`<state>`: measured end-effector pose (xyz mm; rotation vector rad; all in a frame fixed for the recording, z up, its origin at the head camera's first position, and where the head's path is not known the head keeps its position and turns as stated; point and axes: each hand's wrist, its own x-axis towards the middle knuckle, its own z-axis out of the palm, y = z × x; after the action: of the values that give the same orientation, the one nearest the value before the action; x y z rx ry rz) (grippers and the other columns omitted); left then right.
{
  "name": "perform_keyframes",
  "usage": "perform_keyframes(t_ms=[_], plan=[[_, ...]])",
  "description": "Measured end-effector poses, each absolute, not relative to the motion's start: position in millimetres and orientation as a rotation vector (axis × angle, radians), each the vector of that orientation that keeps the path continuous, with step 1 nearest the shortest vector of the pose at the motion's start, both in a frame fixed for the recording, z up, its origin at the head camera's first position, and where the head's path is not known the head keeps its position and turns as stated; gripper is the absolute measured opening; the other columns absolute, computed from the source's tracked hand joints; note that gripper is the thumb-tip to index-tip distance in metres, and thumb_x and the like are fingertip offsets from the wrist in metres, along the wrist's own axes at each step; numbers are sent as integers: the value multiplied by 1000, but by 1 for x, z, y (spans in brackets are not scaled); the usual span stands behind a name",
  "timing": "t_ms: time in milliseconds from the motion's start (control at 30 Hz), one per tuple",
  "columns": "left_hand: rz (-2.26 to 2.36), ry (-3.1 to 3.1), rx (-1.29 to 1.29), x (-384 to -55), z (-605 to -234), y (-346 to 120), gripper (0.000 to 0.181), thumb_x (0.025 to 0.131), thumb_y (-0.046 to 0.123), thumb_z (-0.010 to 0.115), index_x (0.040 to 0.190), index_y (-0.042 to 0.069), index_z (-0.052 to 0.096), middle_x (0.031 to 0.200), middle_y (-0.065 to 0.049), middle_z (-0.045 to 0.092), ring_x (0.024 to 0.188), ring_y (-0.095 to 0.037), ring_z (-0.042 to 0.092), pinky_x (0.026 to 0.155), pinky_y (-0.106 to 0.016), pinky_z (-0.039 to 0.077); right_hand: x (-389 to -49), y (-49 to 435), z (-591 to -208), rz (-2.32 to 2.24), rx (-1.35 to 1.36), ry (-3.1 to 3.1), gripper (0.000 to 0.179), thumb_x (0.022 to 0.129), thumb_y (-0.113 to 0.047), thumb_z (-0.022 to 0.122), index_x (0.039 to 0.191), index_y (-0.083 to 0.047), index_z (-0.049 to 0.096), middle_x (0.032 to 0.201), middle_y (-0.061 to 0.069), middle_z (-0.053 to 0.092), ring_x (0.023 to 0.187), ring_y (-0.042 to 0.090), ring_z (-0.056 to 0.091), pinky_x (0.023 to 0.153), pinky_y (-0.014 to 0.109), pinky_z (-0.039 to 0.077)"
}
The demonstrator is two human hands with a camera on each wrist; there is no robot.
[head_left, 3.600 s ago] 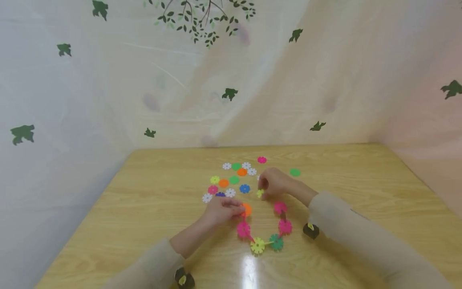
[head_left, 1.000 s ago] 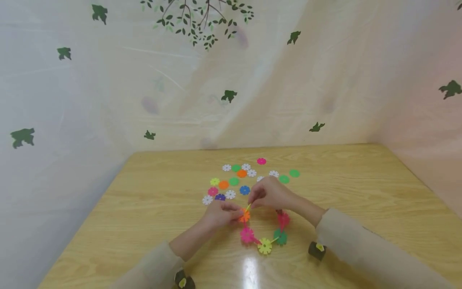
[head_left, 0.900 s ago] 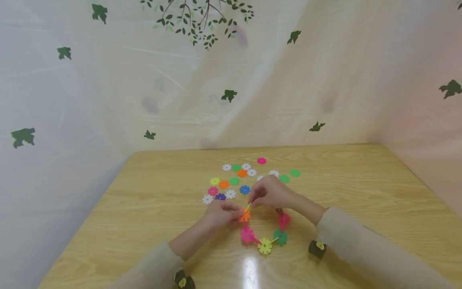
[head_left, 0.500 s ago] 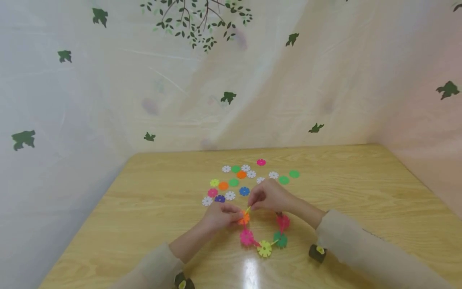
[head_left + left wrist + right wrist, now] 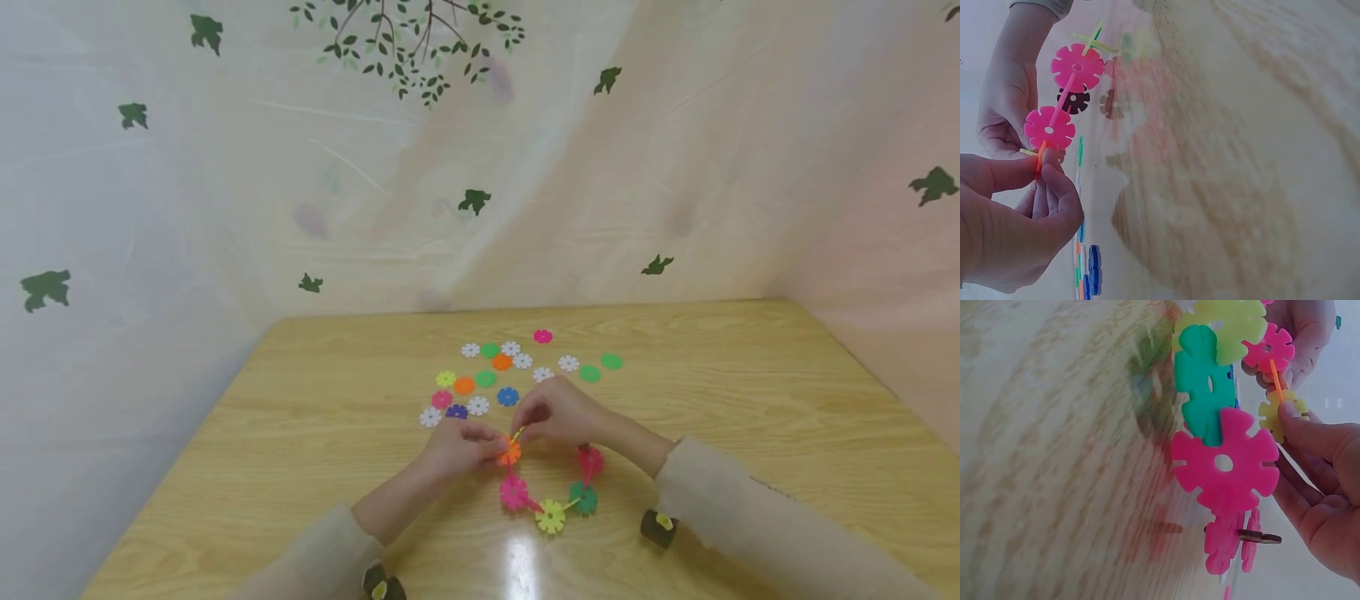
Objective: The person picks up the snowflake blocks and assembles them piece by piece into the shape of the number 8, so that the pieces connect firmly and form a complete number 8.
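My left hand (image 5: pixel 459 447) pinches an orange flower-shaped disc (image 5: pixel 512 452), seen edge-on in the left wrist view. Between my right thumb and fingers is a yellow notched disc (image 5: pixel 1270 420); my right hand (image 5: pixel 564 410) holds it against the orange disc's far side, where the two meet at an angle. How deep their slots interlock I cannot tell. From the orange disc hangs a curved chain of slotted discs: pink (image 5: pixel 513 492), yellow (image 5: pixel 551 517), green (image 5: pixel 583 498) and pink (image 5: pixel 591 461). A dark brown disc (image 5: pixel 1261 537) sits near the chain's right end, partly behind my right hand.
Loose discs lie flat beyond my hands on the wooden table (image 5: pixel 337 375): several white, green and orange ones, a blue disc (image 5: pixel 507 397), a purple disc (image 5: pixel 457 412) and pink ones. A printed cloth (image 5: pixel 390 208) hangs behind the table's far edge.
My right hand came from the loose discs to the orange disc, bringing the yellow one. The chain's right side shifted slightly nearer me. Over the last second the hands have barely moved.
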<state>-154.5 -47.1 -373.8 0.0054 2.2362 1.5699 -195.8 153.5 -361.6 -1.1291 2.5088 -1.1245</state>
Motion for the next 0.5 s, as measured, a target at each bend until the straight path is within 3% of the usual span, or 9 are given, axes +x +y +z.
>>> perform_keyframes(t_ms=[267, 500], plan=[[1558, 2255, 0, -153, -374, -47, 17, 86, 11, 70, 100, 1, 72, 95, -11, 75, 78, -8, 68, 74, -26, 59, -195, 153, -364, -1125, -1138, 2511, 5, 79, -4, 75, 82, -8, 75, 83, 4, 76, 77, 4, 69, 73, 15, 56], [1556, 2276, 9, -154, -375, -48, 15, 85, 9, 70, 99, 1, 73, 93, -11, 75, 77, -7, 68, 73, -23, 57, -192, 152, -367, -1123, -1160, 2580, 8, 80, -2, 73, 86, -7, 76, 87, 7, 77, 80, 14, 73, 75, 17, 58]])
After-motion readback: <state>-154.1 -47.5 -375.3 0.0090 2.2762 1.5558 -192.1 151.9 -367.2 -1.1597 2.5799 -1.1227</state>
